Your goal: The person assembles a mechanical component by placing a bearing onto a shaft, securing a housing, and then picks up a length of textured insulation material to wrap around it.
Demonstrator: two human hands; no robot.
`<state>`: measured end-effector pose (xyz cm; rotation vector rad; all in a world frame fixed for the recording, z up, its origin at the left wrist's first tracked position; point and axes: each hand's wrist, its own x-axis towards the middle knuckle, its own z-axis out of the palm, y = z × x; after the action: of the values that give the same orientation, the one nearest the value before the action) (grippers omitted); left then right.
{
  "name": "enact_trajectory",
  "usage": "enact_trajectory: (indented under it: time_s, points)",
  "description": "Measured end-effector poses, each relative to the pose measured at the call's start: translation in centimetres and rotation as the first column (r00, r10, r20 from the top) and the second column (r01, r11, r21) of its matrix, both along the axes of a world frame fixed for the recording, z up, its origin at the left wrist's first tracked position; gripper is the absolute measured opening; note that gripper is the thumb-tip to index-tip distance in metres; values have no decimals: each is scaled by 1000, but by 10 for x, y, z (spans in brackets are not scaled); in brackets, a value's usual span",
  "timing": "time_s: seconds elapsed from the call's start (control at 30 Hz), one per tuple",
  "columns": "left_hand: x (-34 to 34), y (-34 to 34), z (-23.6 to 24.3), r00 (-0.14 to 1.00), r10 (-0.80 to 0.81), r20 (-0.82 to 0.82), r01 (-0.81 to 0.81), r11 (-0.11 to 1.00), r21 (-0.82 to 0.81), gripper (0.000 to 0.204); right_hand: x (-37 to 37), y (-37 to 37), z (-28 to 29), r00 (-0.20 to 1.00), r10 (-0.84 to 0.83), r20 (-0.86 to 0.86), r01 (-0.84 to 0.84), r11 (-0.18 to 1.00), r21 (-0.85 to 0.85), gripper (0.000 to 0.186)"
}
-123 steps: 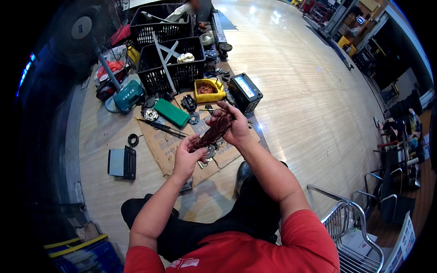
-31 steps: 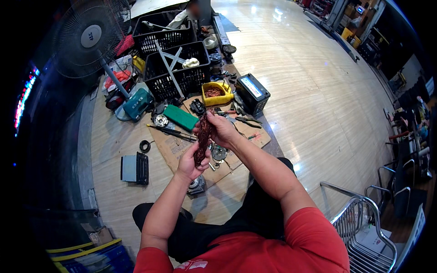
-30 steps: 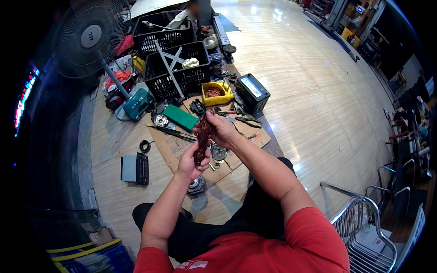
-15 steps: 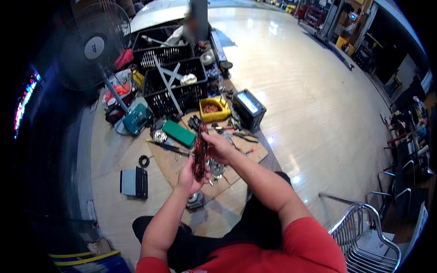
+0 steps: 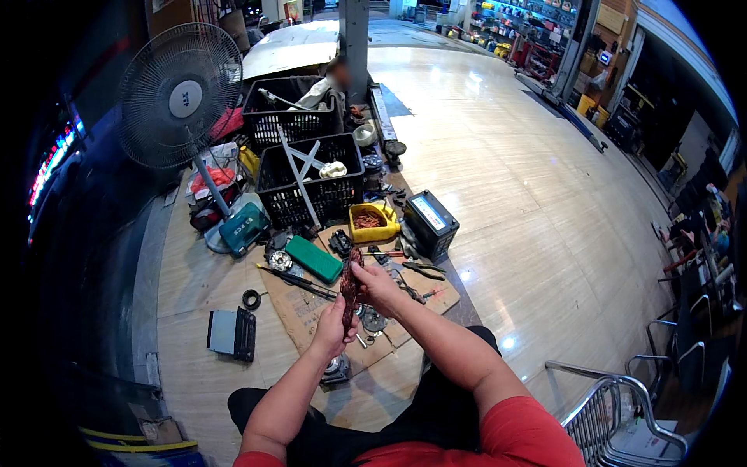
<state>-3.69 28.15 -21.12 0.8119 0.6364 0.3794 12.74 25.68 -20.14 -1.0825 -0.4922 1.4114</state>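
Observation:
A long, reddish-brown bundle of copper wire (image 5: 349, 294) is held lengthwise between my two hands, above a sheet of cardboard. My left hand (image 5: 333, 325) wraps its near end. Around the upper part closes my right hand (image 5: 377, 288), its thumb lying along the wire. Beyond the bundle sits a cut yellow plastic container (image 5: 387, 228) with copper-coloured pieces inside. A green box (image 5: 314, 260) lies just left of the bundle's far end. Pliers (image 5: 424, 270) rest to the right of my right hand. Metal parts (image 5: 374, 320) show partly behind my hands.
Black crates (image 5: 310, 187) stand at the back left, beside a standing fan (image 5: 185, 100). A black battery (image 5: 430, 224) is right of the yellow container. On the left floor lie a flat black-and-grey device (image 5: 231, 335) and a black ring (image 5: 251, 299). A metal chair (image 5: 615, 405) stands at lower right.
The view has tilted up, so the scene sits lower in the picture. Both hands keep hold of the wire bundle, which looks narrower now.

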Motion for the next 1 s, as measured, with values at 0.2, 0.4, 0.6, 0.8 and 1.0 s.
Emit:
enact_trajectory:
  time_s: [0.2, 0.4, 0.6, 0.8, 1.0]
  points:
    - [-3, 5, 3, 997, -70, 23, 71, 996, -45, 46, -9, -4, -3, 998, 56, -26, -56, 998, 33, 26]
    - [-3, 3, -3, 1000, 7, -26, -8, 999, -47, 43, -5, 4, -18, 981, -8, 191, 4, 1000, 25, 24]
    - [2, 0, -2, 995, -4, -98, 20, 986, 168, 19, -5, 4, -16, 977, -109, 181, 84, 986, 144, 27]
    - [0, 3, 2, 998, 38, 45, -42, 996, 75, 17, -4, 0, 4, 999, -34, 26, 33, 999, 25, 38]
    - [-6, 8, 4, 984, -36, 175, 38, 999, -10, 23, -3, 0, 8, 976, -34, -215, 41, 999, 29, 48]
